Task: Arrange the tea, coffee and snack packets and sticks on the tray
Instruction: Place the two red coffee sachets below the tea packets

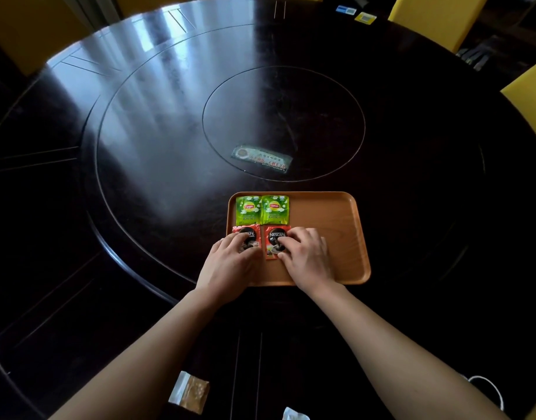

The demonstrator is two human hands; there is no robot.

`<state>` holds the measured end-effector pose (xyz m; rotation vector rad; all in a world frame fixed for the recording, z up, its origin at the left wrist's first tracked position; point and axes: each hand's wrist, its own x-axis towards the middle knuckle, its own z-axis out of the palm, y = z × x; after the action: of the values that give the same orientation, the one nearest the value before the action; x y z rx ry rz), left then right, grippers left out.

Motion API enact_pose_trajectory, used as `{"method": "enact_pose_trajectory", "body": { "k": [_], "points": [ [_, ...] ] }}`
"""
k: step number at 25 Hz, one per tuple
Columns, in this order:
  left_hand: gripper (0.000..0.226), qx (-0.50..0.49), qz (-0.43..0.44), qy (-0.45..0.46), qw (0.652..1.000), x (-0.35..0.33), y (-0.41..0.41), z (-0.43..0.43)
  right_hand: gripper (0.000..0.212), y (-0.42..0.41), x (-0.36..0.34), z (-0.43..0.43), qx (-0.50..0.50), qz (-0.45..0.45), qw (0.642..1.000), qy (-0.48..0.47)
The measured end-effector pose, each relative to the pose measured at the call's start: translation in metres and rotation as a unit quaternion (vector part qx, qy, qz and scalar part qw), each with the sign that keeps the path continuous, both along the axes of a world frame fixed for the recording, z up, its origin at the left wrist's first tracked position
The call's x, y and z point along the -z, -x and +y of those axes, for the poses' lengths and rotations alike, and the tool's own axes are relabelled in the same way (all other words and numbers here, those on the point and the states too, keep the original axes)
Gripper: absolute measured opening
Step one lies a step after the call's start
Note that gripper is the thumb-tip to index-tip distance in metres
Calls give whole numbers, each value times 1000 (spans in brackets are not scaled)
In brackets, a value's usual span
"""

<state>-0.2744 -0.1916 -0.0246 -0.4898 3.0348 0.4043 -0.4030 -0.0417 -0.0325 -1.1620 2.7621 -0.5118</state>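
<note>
A: Dark round bench [157, 122], glossy, with a wooden tray [330, 219] near the six o'clock edge. Still bare across the tray's whole three o'clock half.

B: Noted. On the tray's nine o'clock half?

A: Two green tea packets [262, 209] side by side at the tray's eleven o'clock corner, edges touching. Just below, toward six o'clock, two red coffee packets [260, 239], flat, with a thin gap between.

B: And the hands?

A: Left hand [230, 262] flat on the nine o'clock coffee packet, fingers loosely spread and pressing down. Right hand [306, 256] the same on the other, fingertips on the dark round print. No pinch, nothing lifted.

B: Looks like squaring the row, then. Best way?

A: Probably slide, not lift: light pressure, nudge each top edge parallel to the tea row, match the gap to the seam above. Likely slippery foil on smooth wood, so small pushes only, or the tea row may shift too.

B: Anything left off the tray?

A: A brown and white packet [189, 394] on the bench at six o'clock, near the body, and a scrap of white wrapper [295, 415] at the frame's lower edge, too cropped to identify.
</note>
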Motion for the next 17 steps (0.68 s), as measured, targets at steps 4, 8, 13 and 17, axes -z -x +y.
{"method": "enact_pose_trajectory", "body": {
  "k": [4, 8, 13, 17],
  "points": [
    [37, -4, -3, -8, 1000, 3, -6, 0, 34, 0, 1, 1, 0, 5, 1000, 13],
    [33, 4, 7, -1, 1000, 1, -5, -1, 34, 0, 0, -2, -3, 0, 1000, -7],
    [41, 8, 17, 5, 1000, 3, -8, 2, 34, -3, 0, -2, -2, 5, 1000, -14],
    [44, 6, 10, 3, 1000, 3, -5, 2, 33, -1, -1, -2, -2, 8, 1000, -16]
  ]
}}
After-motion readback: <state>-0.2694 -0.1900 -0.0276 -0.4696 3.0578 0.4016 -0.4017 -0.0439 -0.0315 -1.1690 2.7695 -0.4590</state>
